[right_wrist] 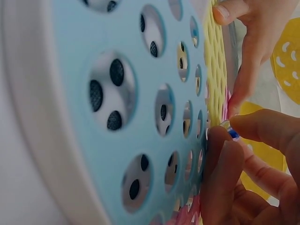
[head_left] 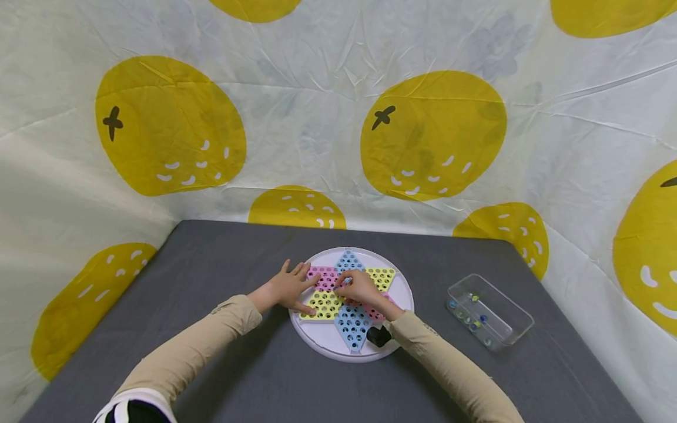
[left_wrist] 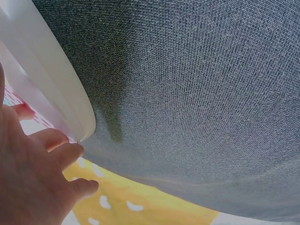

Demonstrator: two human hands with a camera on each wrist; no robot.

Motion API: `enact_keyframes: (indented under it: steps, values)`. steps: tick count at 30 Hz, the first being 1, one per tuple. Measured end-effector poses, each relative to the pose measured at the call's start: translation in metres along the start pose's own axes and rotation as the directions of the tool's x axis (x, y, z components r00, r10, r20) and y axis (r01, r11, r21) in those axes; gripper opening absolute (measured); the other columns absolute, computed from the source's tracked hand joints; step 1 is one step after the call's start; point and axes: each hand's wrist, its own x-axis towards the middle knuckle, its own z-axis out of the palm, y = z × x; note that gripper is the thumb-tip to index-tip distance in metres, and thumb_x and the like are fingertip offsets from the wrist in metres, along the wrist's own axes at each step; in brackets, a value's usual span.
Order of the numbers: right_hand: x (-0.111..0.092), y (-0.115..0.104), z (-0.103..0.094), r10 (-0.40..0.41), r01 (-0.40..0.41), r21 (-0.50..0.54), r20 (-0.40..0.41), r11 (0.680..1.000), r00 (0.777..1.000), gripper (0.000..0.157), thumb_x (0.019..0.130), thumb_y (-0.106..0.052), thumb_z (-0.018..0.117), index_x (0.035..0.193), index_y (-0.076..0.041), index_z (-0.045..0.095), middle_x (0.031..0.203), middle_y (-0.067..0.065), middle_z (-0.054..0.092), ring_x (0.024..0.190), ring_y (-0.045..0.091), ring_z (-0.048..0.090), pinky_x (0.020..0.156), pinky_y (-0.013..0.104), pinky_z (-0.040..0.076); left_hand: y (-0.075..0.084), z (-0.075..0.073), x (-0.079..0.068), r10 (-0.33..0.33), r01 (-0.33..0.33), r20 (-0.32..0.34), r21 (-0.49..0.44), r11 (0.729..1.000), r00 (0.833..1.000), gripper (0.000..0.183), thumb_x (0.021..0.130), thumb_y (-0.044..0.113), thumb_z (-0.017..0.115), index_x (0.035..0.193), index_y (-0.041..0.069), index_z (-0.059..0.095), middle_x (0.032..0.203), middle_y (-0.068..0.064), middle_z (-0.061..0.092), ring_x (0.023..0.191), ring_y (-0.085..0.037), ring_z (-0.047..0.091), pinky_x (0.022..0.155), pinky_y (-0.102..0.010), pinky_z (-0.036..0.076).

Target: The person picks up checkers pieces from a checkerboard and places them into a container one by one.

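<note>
A round white Chinese checkers board (head_left: 403, 296) carries a star of pink, yellow and blue triangles full of holes. At its left edge lies my left hand (head_left: 288, 288), fingers spread, touching the rim and the pink and yellow sections. The left wrist view shows that hand (left_wrist: 37, 173) beside the white rim. Over the star's middle, my right hand (head_left: 365, 289) reaches in from the right. Between its thumb and index finger it pinches a clear marble with blue inside (right_wrist: 233, 133), close over the board's surface.
Right of the board, a clear plastic box (head_left: 510, 314) holds several glass marbles (head_left: 478, 323). A dark grey cloth (head_left: 248, 376) covers the table. Behind it hangs a pale curtain (head_left: 301, 129) with large yellow fruit prints. A small black object (head_left: 378, 336) sits by my right wrist.
</note>
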Motion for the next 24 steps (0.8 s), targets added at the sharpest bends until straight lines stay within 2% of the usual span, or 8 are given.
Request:
enact_keyframes:
  steps: [15,24]
  values:
    - [-0.001,0.0051,-0.0029,0.015,-0.015,0.044,0.001,0.999,1.0,0.015,0.077,-0.018,0.069,0.086,-0.007,0.064,0.068,0.006,0.06,0.051,0.013,0.06,0.047,0.024,0.047,0.0,0.0002,0.0001,0.0,0.0,-0.005,0.003,1.0,1.0,0.09,0.072,0.072,0.046,0.142,0.02,0.023,0.148,-0.017,0.018,0.136,-0.034,0.02,0.104,-0.059,0.012]
    - [-0.0092,0.0095,-0.0067,-0.021,0.021,0.05,0.009,0.999,1.0,0.013,0.077,-0.017,0.068,0.084,-0.007,0.064,0.065,0.008,0.063,0.048,0.012,0.059,0.045,0.024,0.046,-0.0007,0.0013,0.0007,0.008,-0.008,-0.006,-0.01,1.0,1.0,0.091,0.072,0.072,0.047,0.142,0.019,0.023,0.148,-0.018,0.018,0.136,-0.035,0.02,0.104,-0.06,0.012]
